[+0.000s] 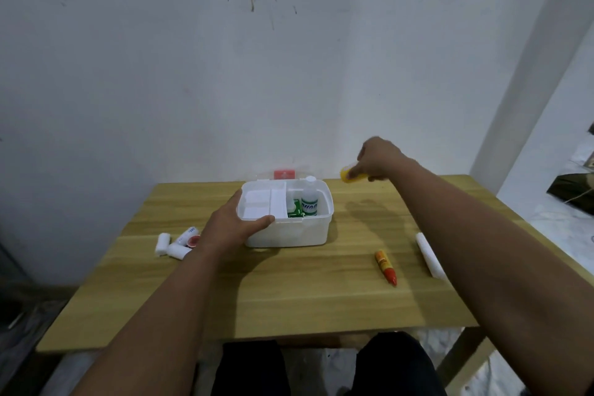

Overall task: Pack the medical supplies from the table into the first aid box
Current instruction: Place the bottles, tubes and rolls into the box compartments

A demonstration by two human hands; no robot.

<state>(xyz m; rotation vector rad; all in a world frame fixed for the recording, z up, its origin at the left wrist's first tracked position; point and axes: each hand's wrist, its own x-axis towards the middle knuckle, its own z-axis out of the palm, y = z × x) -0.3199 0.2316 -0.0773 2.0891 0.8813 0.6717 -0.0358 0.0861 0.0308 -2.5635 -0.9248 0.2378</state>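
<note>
Packing is midway. The box point(286, 228) sits at the worktop's point(289, 299) centre, toward twelve o'clock, lid off or folded back; I cannot tell which. Its inner tray point(262, 207) covers the left half, and a bottle point(309, 201) and a green pack point(295, 209) stand in the right half.

The right hand point(379, 161) is raised above the worktop at about two o'clock from the box, its grip pinched on a small yellow item point(346, 177), probably a cap or small jar; blur hides the detail. The forearm stretches out long from the lower right, wrist bent down.

The left hand point(231, 225) steadies the box at its near-left corner, thumb lying along the front rim, fingers along the left side, a light bracing hold rather than a clench.

Next, as I judge it, the yellow item must travel toward nine o'clock and down into the open right half, beside the bottle, while the left hand keeps the box from sliding.

Still to pack: the orange tube point(385, 268) at five o'clock, a white roll point(429, 254) at four, and the rolls point(172, 246) at nine o'clock.
</note>
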